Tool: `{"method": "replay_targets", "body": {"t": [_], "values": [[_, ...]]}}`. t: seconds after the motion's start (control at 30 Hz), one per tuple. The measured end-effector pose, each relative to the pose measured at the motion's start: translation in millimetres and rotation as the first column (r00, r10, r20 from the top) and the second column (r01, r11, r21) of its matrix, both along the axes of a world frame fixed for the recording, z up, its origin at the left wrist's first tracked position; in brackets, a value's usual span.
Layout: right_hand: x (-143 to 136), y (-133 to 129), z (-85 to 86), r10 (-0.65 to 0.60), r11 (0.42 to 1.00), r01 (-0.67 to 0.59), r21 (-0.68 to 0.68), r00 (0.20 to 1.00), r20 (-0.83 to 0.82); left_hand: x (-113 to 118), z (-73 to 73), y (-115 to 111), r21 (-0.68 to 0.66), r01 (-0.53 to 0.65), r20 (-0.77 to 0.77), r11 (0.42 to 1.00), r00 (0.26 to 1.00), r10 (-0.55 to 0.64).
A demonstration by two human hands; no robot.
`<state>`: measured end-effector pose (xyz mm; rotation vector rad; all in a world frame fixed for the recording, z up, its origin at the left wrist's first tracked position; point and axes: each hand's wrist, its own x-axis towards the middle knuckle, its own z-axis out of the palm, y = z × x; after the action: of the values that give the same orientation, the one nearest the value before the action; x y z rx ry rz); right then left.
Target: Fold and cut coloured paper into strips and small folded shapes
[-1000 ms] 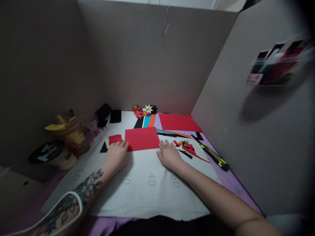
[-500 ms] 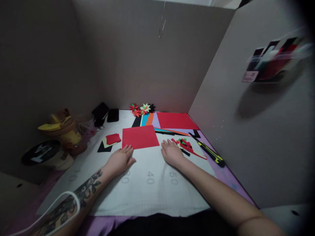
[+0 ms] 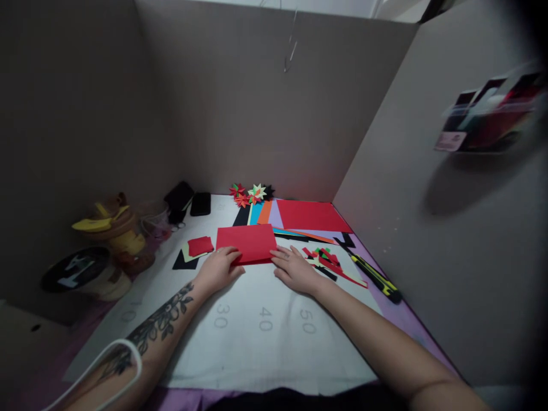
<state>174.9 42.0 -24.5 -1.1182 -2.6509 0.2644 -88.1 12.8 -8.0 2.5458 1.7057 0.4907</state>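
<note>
A red paper sheet (image 3: 248, 240) lies on the white mat with its near edge slightly raised. At its near left corner is my left hand (image 3: 219, 267), fingers over the paper and thumb by the near edge. My right hand (image 3: 295, 268) has its fingertips on the near right corner, thumb also toward the front edge. Just right of that hand are thin paper scraps (image 3: 324, 260) in red, green and black. Small red paper pieces (image 3: 200, 246) rest on pale and black pieces to the left of my left hand.
Behind lie a larger red sheet (image 3: 314, 214), coloured paper strips (image 3: 262, 213) and folded paper stars (image 3: 252, 194). A yellow-black cutter knife (image 3: 377, 277) lies at the right edge. Pots (image 3: 111, 231), a black phone-like object (image 3: 201, 204) and a wall pouch (image 3: 488, 117) surround the mat.
My right hand has moved left from beside the scraps onto the red sheet's near right corner. The left hand's fingers now reach farther over the paper, and the near edge has lifted slightly.
</note>
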Motion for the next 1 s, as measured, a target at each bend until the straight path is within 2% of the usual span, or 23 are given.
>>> {"method": "replay_targets", "body": {"t": [0.07, 0.2, 0.33, 0.47, 0.57, 0.63, 0.7, 0.83, 0.87, 0.93, 1.0], "values": [[-1.6, 2.7, 2.5, -0.011, 1.0, 0.015, 0.025, 0.988, -0.157, -5.9, -4.4, -0.3, -0.003, -0.039, 0.072, 0.999, 0.997, 0.04], [-1.4, 6.7, 13.6, -0.091, 0.994, 0.106, 0.012, 0.899, -0.428, -17.3, -4.6, 1.7, 0.012, -0.151, 0.291, 0.988, 0.946, 0.141], [7.9, 6.8, 15.0, -0.166, 0.978, 0.209, 0.015, 0.816, -0.553, -25.9, -1.6, 7.2, 0.009, -0.189, 0.52, 0.982, 0.84, 0.157], [14.9, 8.2, 8.7, -0.23, 0.966, 0.254, -0.047, 0.761, -0.607, -31.1, 4.4, 11.0, -0.07, -0.201, 0.695, 0.977, 0.692, 0.192], [9.5, 12.9, 9.9, -0.262, 0.965, 0.216, -0.15, 0.751, -0.606, -32.1, 10.1, 10.4, -0.157, -0.136, 0.769, 0.978, 0.605, 0.207], [1.2, 16.1, 11.9, -0.261, 0.963, 0.145, -0.227, 0.708, -0.656, -31.6, 11.8, 9.4, -0.225, -0.061, 0.796, 0.972, 0.564, 0.22], [-8.0, 18.0, 12.8, -0.293, 0.948, 0.093, -0.304, 0.626, -0.722, -31.0, 11.0, 9.3, -0.281, 0.026, 0.833, 0.959, 0.503, 0.231], [-18.9, 18.3, 11.6, -0.435, 0.893, 0.07, -0.445, 0.393, -0.81, -30.6, 6.9, 12.2, -0.311, 0.219, 0.933, 0.925, 0.255, 0.254], [-19.3, 18.1, 11.4, -0.456, 0.884, 0.067, -0.463, 0.346, -0.82, -30.4, 6.3, 12.8, -0.305, 0.252, 0.942, 0.919, 0.219, 0.253], [-18.4, 18.0, 11.7, -0.475, 0.877, 0.072, -0.476, 0.287, -0.832, -29.2, 6.2, 12.7, -0.305, 0.258, 0.939, 0.917, 0.239, 0.246], [-16.9, 18.1, 12.2, -0.475, 0.878, 0.078, -0.472, 0.25, -0.844, -25.9, 6.7, 10.6, -0.335, 0.201, 0.911, 0.92, 0.318, 0.263]]}}
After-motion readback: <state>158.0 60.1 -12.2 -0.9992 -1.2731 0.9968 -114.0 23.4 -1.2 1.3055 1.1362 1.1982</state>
